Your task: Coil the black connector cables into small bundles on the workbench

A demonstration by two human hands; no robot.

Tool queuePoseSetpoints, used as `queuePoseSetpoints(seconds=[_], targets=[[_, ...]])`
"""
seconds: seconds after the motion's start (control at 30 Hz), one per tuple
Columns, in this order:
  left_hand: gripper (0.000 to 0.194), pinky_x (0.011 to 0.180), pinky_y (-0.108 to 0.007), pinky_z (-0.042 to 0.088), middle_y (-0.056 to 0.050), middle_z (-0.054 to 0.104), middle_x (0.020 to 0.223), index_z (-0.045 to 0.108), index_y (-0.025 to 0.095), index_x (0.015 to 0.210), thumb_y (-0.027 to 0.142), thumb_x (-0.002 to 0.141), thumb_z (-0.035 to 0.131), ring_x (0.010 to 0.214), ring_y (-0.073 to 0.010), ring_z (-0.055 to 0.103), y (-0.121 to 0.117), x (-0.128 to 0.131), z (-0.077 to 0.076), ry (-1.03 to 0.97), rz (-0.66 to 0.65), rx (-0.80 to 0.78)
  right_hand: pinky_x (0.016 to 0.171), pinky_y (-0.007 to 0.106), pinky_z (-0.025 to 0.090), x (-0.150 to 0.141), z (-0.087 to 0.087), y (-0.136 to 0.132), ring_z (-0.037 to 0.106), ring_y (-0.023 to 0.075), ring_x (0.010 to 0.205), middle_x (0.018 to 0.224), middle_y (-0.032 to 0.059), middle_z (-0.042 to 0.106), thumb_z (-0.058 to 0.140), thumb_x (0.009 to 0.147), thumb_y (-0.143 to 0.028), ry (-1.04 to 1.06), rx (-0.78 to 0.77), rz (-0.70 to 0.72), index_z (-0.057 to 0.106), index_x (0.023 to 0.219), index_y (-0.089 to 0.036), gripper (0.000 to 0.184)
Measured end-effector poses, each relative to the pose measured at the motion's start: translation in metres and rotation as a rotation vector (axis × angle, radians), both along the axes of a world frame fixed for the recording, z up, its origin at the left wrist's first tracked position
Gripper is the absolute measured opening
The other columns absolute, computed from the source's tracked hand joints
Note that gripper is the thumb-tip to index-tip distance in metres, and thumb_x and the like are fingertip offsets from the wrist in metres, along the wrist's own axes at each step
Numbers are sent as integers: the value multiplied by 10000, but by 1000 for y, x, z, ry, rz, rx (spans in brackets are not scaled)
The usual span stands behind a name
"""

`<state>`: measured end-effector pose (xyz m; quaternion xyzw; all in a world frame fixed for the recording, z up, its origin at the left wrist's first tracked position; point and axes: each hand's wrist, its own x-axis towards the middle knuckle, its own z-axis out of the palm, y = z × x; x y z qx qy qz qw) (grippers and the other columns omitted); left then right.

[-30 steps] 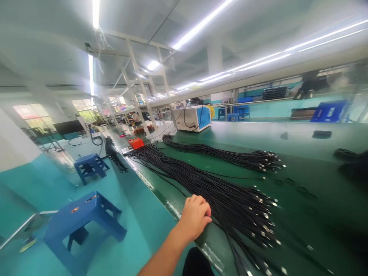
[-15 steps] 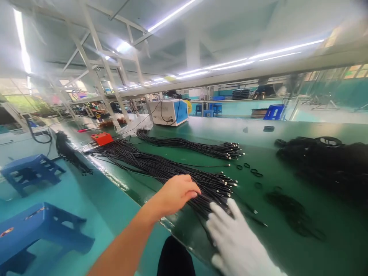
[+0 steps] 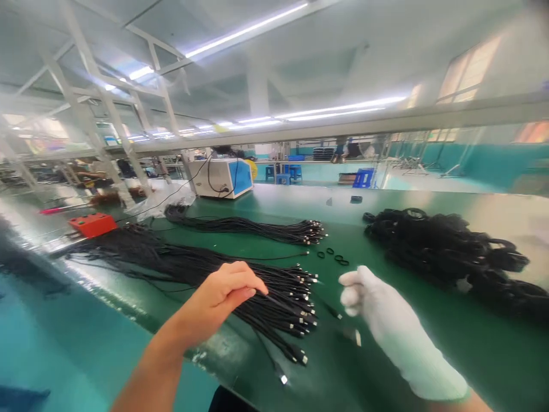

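Observation:
My bare left hand [image 3: 227, 294] is over a thick bundle of black cables [image 3: 283, 286]. Its thumb and forefinger pinch a thin black cable that runs off toward the plug ends. On my right hand [image 3: 364, 297], a white glove covers curled fingers, held above the bench right of the bundle. What those fingers hold, if anything, cannot be made out. Below them, a cable end with a pale metal plug [image 3: 357, 337] is smeared by motion. Another loose plug end [image 3: 337, 313] lies between the hands. Several small black rings [image 3: 338, 258] rest beyond the bundle.
A second cable bundle [image 3: 257, 228] lies farther back. A heap of coiled black cables [image 3: 433, 240] covers the right side of the green bench [image 3: 429, 349]. At the left are a red box [image 3: 93, 225] and clear plastic film [image 3: 167, 201]; a white-and-blue machine [image 3: 223, 178] stands behind.
The view has swung right. My left hand has gone from resting on the cables to pinching one. My gloved right hand has come in, moved right off the bundle, and curled its fingers.

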<state>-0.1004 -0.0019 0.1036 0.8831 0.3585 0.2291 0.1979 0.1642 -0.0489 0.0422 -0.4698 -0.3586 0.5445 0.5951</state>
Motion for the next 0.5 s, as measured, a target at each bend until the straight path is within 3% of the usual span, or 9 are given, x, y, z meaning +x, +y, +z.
queuePoseSetpoints(seconds=[0.07, 0.13, 0.17, 0.23, 0.27, 0.4, 0.5], targets=[[272, 820, -242, 396, 22, 611, 902, 664, 305, 930, 235, 913, 402, 909, -149, 530, 10, 7, 4, 54, -39, 21, 584, 293, 471, -7, -2, -1, 588, 173, 658, 779, 74, 627, 540, 767, -482, 196, -45, 398, 596, 947, -134, 396], [283, 817, -268, 401, 19, 617, 904, 668, 302, 935, 229, 910, 396, 892, -160, 532, 18, 21, 4, 108, 14, 104, 528, 275, 486, -18, -11, -2, 637, 192, 672, 910, 140, 657, 594, 725, -375, 253, -121, 812, 579, 1028, -107, 405], [277, 830, -293, 397, 11, 621, 914, 668, 293, 950, 223, 904, 403, 890, -169, 531, 19, 31, 2, 125, 65, 165, 480, 242, 476, -23, -18, -2, 645, 184, 632, 897, 155, 668, 601, 706, -326, 268, -153, 934, 585, 1013, -88, 389], [243, 907, -362, 361, -7, 628, 963, 656, 279, 1010, 229, 882, 456, 933, -191, 521, 18, 49, -6, 155, 98, 266, 415, 196, 452, -31, -34, -1, 652, 176, 577, 825, 167, 685, 572, 693, -288, 360, -192, 1023, 601, 944, -52, 346], [228, 968, -397, 314, -9, 629, 982, 652, 282, 1024, 238, 867, 493, 963, -195, 513, 16, 57, -10, 172, 52, 277, 404, 191, 452, -33, -41, -1, 660, 184, 580, 805, 171, 688, 543, 702, -298, 438, -204, 1028, 604, 931, -40, 350], [147, 1109, -392, 103, 40, 629, 852, 685, 293, 838, 218, 838, 559, 931, -134, 531, 3, 75, -22, 195, -255, 107, 418, 216, 467, -31, -54, 1, 686, 237, 645, 837, 206, 690, 466, 753, -311, 625, -224, 1109, 565, 1047, -14, 431], [180, 1116, -376, 101, 52, 618, 760, 684, 282, 783, 171, 834, 553, 880, -119, 544, 4, 80, -20, 143, -316, 39, 450, 211, 476, -28, -56, 2, 690, 227, 694, 896, 194, 688, 488, 752, -309, 655, -200, 1165, 502, 1178, -31, 509]])
